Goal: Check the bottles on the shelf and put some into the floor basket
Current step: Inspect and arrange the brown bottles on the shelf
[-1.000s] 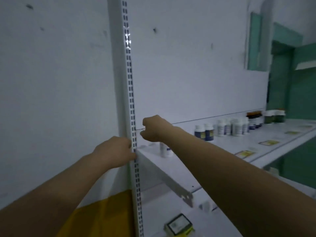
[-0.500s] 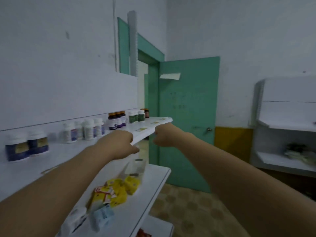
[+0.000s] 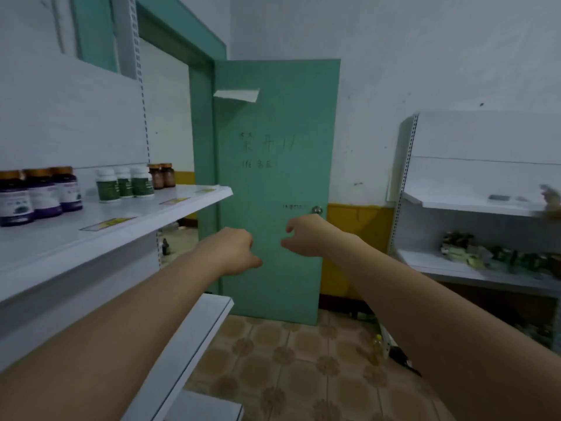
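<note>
Both arms are stretched out in front, in mid-air, with the green door [image 3: 273, 177] straight ahead. The left hand [image 3: 235, 252] is curled into a loose fist, fingers tucked under, thumb poking forward, and it holds nothing. The right hand [image 3: 306, 235] is just beside it, a little higher and apart from it. Its fingers are half bent like a claw, with a clear gap to the thumb, and there is nothing in that one either.

Neither hand touches the bottles. They all stand upright on the white shelf [image 3: 127, 226] to the left, back against the wall panel. Nearest the camera is a cluster of dark bottles with purple labels [image 3: 39, 192]. Further along are three white bottles with green labels [image 3: 124, 184], and at the far end are two brown bottles [image 3: 162, 175]. Yellow price tags [image 3: 106, 223] lie along the shelf's front strip. The left forearm passes beneath that shelf's edge and above a lower shelf [image 3: 188, 344].

On the door there is a curling sheet of paper [image 3: 236, 95] and a round knob [image 3: 317, 210] just above the right hand. Another shelving unit [image 3: 473, 205] stands at the right with blurred goods on it. A yellow bottle [image 3: 377, 349] stands on the tiled floor [image 3: 273, 360] beside it.
</note>
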The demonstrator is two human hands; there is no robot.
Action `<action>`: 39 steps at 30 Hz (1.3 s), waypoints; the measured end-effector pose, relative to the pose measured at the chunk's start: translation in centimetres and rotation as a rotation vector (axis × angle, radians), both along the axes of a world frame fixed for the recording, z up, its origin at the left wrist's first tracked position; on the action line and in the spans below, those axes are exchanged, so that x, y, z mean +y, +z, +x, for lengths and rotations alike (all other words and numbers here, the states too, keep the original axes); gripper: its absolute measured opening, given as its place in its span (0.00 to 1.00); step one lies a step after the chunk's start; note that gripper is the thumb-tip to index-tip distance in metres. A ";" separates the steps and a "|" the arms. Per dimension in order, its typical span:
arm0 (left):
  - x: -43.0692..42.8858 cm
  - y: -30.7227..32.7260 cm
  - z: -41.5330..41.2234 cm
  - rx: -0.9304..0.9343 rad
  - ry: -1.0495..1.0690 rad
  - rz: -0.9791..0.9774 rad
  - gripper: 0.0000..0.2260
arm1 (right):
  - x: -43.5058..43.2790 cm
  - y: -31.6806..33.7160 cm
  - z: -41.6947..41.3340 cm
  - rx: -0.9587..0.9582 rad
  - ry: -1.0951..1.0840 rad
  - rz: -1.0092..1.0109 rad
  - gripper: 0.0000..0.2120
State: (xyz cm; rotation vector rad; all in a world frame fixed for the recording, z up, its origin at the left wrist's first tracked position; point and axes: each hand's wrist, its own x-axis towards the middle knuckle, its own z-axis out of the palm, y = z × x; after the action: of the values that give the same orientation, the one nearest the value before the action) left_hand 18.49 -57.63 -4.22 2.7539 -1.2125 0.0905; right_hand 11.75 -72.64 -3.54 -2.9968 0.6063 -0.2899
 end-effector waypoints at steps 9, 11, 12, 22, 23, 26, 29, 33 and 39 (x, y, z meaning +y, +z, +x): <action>-12.6 1.8 13.2 -0.006 0.039 0.010 0.19 | -13.1 1.8 12.2 0.042 0.003 0.002 0.21; -15.3 1.2 16.1 0.000 0.069 0.007 0.19 | -15.7 1.5 15.7 0.052 0.020 0.015 0.21; -16.5 0.9 17.4 0.005 0.086 -0.002 0.18 | -17.1 1.2 17.5 0.058 0.031 0.019 0.21; -22.4 2.2 29.1 -0.051 0.426 -0.127 0.17 | -25.1 2.6 35.5 0.079 0.398 -0.038 0.20; -22.4 2.8 30.1 -0.061 0.465 -0.132 0.17 | -25.1 3.3 37.3 0.069 0.437 -0.038 0.20; -21.3 3.9 32.9 -0.090 0.583 -0.123 0.17 | -24.0 4.5 42.5 0.043 0.571 -0.018 0.19; -19.4 4.7 35.2 -0.102 0.728 -0.089 0.19 | -22.0 5.0 47.2 0.023 0.692 -0.007 0.14; -17.6 5.1 37.9 -0.109 0.864 -0.049 0.17 | -19.4 5.1 51.4 0.000 0.812 -0.038 0.10; -16.1 4.9 41.5 -0.095 0.987 -0.055 0.15 | -16.5 6.2 56.0 0.057 0.969 -0.136 0.14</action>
State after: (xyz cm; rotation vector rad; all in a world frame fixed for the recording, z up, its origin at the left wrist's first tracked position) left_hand 59.99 -73.74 0.72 3.0152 0.2333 0.3336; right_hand 67.74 -89.12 2.68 -2.9956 -0.8926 -0.1659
